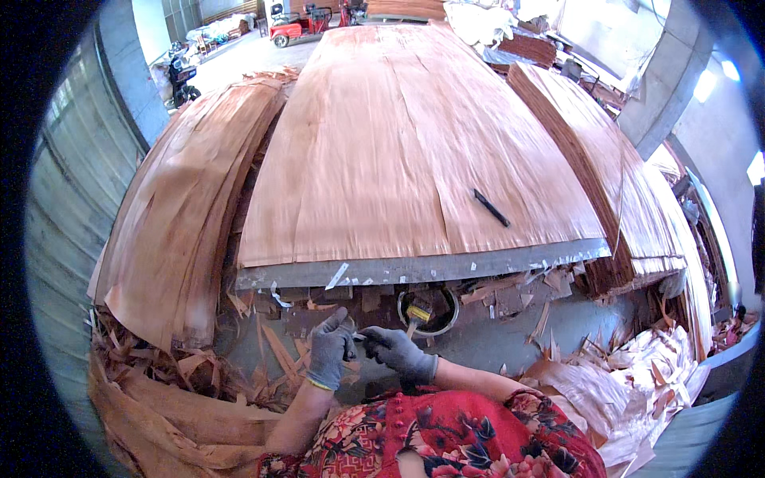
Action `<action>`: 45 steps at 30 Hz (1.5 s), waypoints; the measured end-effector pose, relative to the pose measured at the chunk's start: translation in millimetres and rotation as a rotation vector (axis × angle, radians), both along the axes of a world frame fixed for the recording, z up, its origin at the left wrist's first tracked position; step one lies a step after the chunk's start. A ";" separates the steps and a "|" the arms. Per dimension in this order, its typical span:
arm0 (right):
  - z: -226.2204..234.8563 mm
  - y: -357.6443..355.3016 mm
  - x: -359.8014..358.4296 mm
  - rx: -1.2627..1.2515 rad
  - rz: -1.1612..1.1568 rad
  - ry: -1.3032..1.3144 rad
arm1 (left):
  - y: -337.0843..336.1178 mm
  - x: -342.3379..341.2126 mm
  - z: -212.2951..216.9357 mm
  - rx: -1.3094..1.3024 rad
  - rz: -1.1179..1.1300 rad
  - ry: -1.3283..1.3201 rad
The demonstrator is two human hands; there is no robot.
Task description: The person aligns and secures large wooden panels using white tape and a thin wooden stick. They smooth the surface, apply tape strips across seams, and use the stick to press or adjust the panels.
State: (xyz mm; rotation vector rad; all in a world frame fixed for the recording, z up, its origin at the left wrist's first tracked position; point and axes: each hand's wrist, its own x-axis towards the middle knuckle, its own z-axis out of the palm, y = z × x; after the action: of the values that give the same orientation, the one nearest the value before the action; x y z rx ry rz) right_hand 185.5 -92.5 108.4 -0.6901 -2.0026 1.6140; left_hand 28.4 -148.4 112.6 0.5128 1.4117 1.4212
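Note:
My left hand (329, 348) and my right hand (398, 353), both in grey gloves, meet in front of my body, just short of the table's near edge. Their fingers are closed around a small, pale item (358, 337), too small to name. Beyond them lies a wide sheet of reddish-brown wood veneer (382, 151) on the table. A slim black tool (492, 208), shaped like a pen or a cutter, rests on the right part of that sheet. Below the table edge, a round bucket (453, 323) holds something with a yellow label (418, 313).
Veneer stacks flank the table on the left (179, 207) and right (617, 167). Torn veneer scraps (629, 378) pile up at the lower right, with more strips (191, 370) at the lower left. A red vehicle (295, 30) stands far back, and a concrete pillar (669, 72) rises at the right.

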 end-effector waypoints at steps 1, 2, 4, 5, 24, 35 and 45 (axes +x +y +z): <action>3.8 4.8 5.9 0.013 -0.015 -0.032 | 1.5 -7.5 -8.6 -0.037 0.001 -0.005; 8.3 9.7 11.2 0.021 -0.031 -0.066 | 1.4 -14.0 -18.1 -0.078 0.001 -0.011; 18.7 16.0 12.9 -0.209 -0.098 -0.041 | 8.7 -23.8 -34.0 -0.034 -0.118 0.374; 24.9 19.6 13.0 -0.332 -0.121 -0.012 | 14.2 -16.8 -40.3 0.026 -0.189 0.635; -6.6 120.6 41.7 -1.077 -0.316 0.900 | 31.7 33.7 9.6 -0.126 -0.612 0.223; 67.0 345.1 340.5 0.069 -1.156 0.371 | 63.3 -26.0 6.3 -0.744 -0.561 1.002; -12.2 353.7 143.5 -0.409 -0.224 -0.409 | 243.4 87.7 6.1 -0.129 -0.227 1.005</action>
State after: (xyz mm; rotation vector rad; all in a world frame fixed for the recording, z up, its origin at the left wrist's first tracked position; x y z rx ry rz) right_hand 329.1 261.2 96.2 -1.4436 -1.7726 1.8730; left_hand 116.0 95.0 118.7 1.3706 2.1030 0.8724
